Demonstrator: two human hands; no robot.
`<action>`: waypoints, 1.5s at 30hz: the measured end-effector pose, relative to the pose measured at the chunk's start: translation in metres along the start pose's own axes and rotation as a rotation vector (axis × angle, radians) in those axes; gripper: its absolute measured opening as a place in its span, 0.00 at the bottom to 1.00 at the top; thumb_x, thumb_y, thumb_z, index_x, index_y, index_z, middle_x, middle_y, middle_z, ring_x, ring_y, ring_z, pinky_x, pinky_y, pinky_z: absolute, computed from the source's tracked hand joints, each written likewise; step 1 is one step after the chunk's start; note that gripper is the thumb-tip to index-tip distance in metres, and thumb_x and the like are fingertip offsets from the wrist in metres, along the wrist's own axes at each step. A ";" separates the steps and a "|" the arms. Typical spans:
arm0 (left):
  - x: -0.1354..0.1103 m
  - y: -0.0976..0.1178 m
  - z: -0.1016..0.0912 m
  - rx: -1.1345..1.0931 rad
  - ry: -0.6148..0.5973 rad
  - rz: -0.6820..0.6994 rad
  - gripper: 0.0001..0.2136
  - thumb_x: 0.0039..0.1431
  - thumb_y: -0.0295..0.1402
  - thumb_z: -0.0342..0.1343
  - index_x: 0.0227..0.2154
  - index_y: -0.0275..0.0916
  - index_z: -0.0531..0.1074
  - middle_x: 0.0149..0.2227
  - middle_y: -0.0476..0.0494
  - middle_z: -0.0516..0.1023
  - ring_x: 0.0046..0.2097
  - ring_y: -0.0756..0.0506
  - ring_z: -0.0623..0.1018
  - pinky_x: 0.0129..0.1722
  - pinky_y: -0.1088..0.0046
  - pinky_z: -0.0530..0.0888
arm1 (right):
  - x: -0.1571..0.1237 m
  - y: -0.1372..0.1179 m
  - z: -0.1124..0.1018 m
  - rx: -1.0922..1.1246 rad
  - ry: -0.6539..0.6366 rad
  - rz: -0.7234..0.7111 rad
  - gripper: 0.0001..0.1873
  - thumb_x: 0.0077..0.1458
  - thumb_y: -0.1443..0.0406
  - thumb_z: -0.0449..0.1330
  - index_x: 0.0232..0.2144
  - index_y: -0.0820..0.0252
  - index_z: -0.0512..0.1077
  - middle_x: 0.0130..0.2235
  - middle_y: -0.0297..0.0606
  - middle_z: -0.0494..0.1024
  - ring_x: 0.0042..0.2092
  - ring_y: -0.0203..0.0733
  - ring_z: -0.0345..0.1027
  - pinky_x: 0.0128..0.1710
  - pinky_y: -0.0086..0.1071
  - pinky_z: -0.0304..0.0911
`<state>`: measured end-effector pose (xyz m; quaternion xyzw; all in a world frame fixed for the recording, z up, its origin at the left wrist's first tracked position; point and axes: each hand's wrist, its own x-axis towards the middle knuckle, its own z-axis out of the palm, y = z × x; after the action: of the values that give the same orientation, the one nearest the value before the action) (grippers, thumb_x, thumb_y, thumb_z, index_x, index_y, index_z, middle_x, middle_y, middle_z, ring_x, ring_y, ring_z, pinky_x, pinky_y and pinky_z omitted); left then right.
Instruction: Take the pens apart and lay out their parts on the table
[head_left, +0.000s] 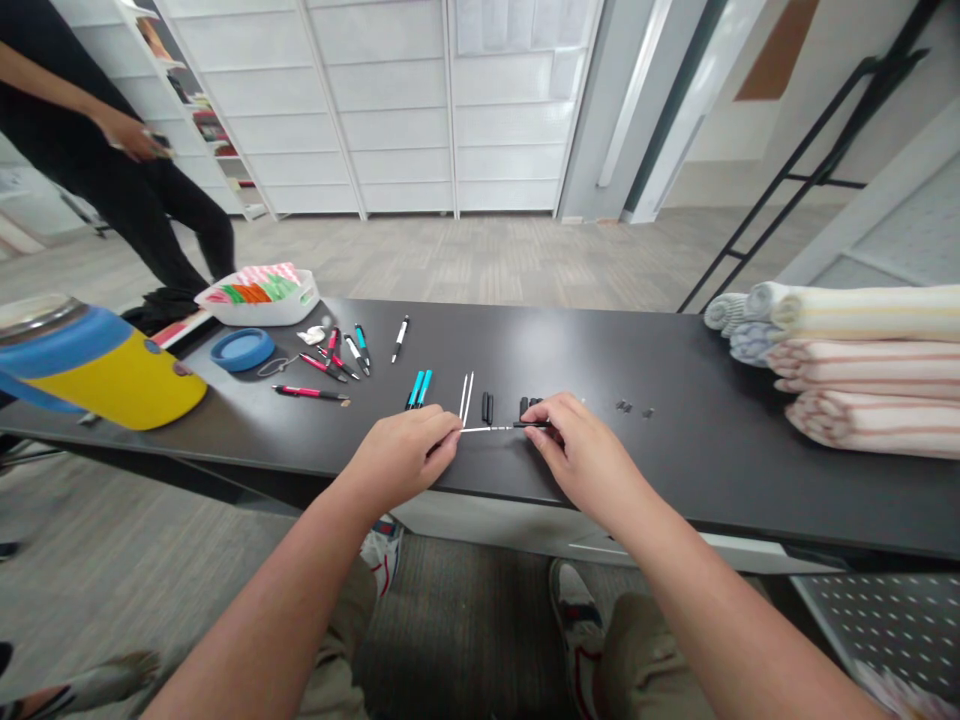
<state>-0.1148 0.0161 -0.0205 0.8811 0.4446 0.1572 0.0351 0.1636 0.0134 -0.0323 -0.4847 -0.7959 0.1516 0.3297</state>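
My left hand pinches one end of a thin white pen refill just above the table's front edge. Opposite it, my right hand has its fingers closed on a slim black pen part, in line with the refill's tip. Two more white refills lie side by side beyond my left fingers. Teal pen barrels rest to their left, partly behind that hand. Two black pen sections lie between my hands. Short black pieces are partly covered by my right fingers.
Several assembled pens lie left, near a blue lid and white basket. A yellow-blue jug stands far left. Tiny dark bits lie right, before rolled towels. A person stands behind.
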 end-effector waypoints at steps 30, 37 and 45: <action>0.003 0.003 0.001 -0.132 0.120 -0.215 0.11 0.72 0.36 0.47 0.40 0.42 0.74 0.39 0.46 0.82 0.40 0.45 0.80 0.42 0.70 0.72 | 0.004 -0.001 0.009 -0.165 -0.150 -0.283 0.13 0.70 0.68 0.57 0.46 0.54 0.82 0.45 0.44 0.83 0.46 0.49 0.70 0.49 0.46 0.69; 0.004 0.003 0.001 -0.132 0.112 -0.224 0.10 0.72 0.36 0.47 0.40 0.42 0.74 0.39 0.47 0.82 0.40 0.45 0.80 0.41 0.70 0.71 | 0.005 -0.003 0.007 -0.176 -0.149 -0.291 0.11 0.69 0.68 0.59 0.46 0.56 0.82 0.44 0.45 0.82 0.44 0.49 0.70 0.47 0.45 0.69; 0.004 0.003 0.001 -0.146 0.097 -0.231 0.10 0.71 0.36 0.47 0.40 0.42 0.73 0.40 0.47 0.81 0.41 0.44 0.80 0.42 0.69 0.70 | 0.000 -0.013 0.005 -0.243 -0.189 -0.251 0.05 0.66 0.65 0.64 0.42 0.58 0.80 0.39 0.41 0.81 0.42 0.47 0.72 0.44 0.40 0.67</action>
<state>-0.1096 0.0174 -0.0197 0.8105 0.5317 0.2266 0.0955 0.1509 0.0078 -0.0288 -0.4012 -0.8900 0.0571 0.2089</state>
